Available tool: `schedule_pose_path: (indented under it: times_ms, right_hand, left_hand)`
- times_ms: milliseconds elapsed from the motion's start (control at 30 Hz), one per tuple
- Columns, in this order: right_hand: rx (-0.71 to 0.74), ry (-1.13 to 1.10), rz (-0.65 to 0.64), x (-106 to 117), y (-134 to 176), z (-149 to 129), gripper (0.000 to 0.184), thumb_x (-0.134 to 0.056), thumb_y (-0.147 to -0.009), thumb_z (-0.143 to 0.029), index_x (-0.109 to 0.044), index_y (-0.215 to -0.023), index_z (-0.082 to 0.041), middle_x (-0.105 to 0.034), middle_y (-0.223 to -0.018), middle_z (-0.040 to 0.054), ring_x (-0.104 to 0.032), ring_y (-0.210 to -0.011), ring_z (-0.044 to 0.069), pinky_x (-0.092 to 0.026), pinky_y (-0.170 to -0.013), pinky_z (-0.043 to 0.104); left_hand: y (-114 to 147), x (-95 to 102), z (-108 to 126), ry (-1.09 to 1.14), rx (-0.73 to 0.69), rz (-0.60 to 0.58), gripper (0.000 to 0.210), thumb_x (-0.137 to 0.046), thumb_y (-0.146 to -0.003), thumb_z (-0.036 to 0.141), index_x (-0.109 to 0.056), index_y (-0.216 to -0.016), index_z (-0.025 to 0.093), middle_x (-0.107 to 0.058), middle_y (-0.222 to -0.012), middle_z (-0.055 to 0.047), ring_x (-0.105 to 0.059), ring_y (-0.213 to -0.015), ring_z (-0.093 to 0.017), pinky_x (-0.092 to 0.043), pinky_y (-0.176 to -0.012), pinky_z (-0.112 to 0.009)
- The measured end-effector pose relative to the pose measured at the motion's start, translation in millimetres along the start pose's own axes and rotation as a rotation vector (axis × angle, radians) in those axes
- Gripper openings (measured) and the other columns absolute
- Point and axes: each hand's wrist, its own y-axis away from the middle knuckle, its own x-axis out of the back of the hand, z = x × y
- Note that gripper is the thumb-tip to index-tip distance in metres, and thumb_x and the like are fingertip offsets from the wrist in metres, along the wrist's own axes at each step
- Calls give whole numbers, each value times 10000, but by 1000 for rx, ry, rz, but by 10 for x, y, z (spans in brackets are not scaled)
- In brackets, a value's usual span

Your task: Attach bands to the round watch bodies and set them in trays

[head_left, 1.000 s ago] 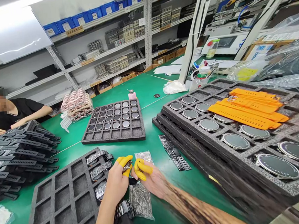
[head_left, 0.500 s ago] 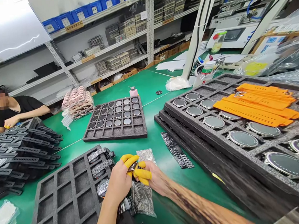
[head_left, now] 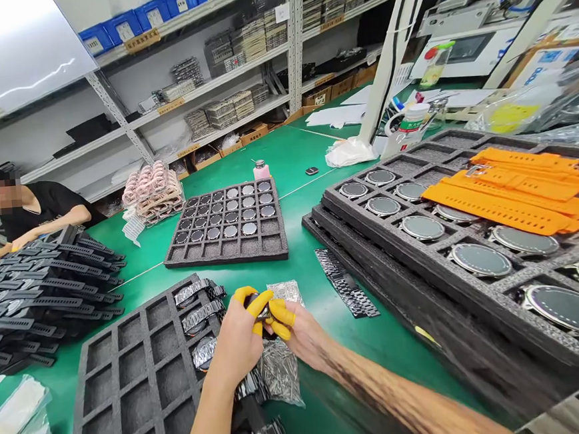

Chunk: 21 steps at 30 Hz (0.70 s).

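My left hand (head_left: 242, 331) and my right hand (head_left: 295, 329), both in yellow finger cots, are closed around a small dark watch (head_left: 262, 309). The fingers cover most of it, so its band and face cannot be made out. Directly under my hands lies a clear bag of small metal pins (head_left: 281, 371). To the left is a black foam tray (head_left: 149, 382), with several watches on black link bands (head_left: 200, 315) in its right column. Loose black link bands (head_left: 345, 285) lie on the green table right of my hands.
At right, stacked foam trays (head_left: 373, 257) hold round watch heads and orange straps (head_left: 513, 193). Another tray of watch heads (head_left: 227, 252) stands ahead. Black straps (head_left: 50, 296) are piled at left, near a co-worker (head_left: 48, 209). A pink bottle (head_left: 261, 170) stands behind.
The watch has turned in my fingers, and its dark side now shows more. My right fingers have closed up against it. The view has shifted slightly.
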Motion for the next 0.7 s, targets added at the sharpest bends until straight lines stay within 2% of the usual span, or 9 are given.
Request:
schedule_pose_path:
  times_ms: [100, 167, 367, 500, 567, 633, 700]
  right_hand:
    - [-9, -9, 31, -31, 3, -22, 480, -941, -743, -582, -677, -746, -180, -502, -591, -39, -403, -561, 103, -367, -570, 241]
    - [-7, -6, 33, -45, 8, -33, 476, -941, -749, -567, -661, -750, -182, -444, -575, -65, -356, -540, 91, -355, -557, 235]
    - [0, 0, 28, -72, 25, -33, 471, -953, -739, -522, -639, -738, -172, -453, -613, -70, -266, -512, 66, -282, -508, 236]
    - [8, -10, 28, -73, 20, -14, 471, -974, -708, -507, -641, -709, -173, -465, -590, -65, -292, -516, 73, -283, -514, 233]
    - [20, -17, 19, -65, 20, -6, 452, -961, -725, -515, -659, -721, -178, -487, -583, -56, -331, -523, 85, -308, -528, 236]
    - [17, -14, -5, -49, 25, -6, 441, -936, -750, -545, -685, -762, -182, -531, -606, -35, -403, -549, 105, -344, -550, 244]
    - [6, 15, -45, -24, 28, -25, 460, -915, -760, -586, -689, -775, -186, -568, -645, -16, -462, -581, 123, -376, -569, 253]
  left_hand:
    - [13, 32, 49, 80, -18, -39, 528, -459, -991, 163, -584, -1491, 274, -531, -1393, -143, -534, -1341, -296, -486, -1147, -493]
    - [11, 30, 65, 109, -5, -29, 475, -481, -1003, 202, -591, -1461, 256, -521, -1379, -142, -537, -1323, -293, -477, -1150, -496]
    - [-20, 4, 94, 167, -22, 18, 291, -511, -991, 215, -659, -1242, 231, -555, -1223, -100, -598, -1155, -243, -517, -1069, -432]
    - [-23, 34, 118, 195, -28, 25, 288, -521, -999, 261, -666, -1245, 228, -564, -1203, -97, -592, -1150, -243, -506, -1068, -423]
    - [-30, 38, 110, 258, -25, 15, 302, -517, -1014, 321, -681, -1250, 229, -574, -1187, -96, -603, -1098, -236, -533, -1011, -403]
    - [-46, 33, 80, 412, 32, -3, 332, -520, -1021, 396, -689, -1244, 217, -613, -1162, -94, -632, -1021, -225, -563, -924, -375]
    - [-66, 40, 32, 644, 148, -21, 378, -591, -988, 472, -686, -1221, 190, -672, -1101, -86, -664, -946, -216, -571, -845, -343]
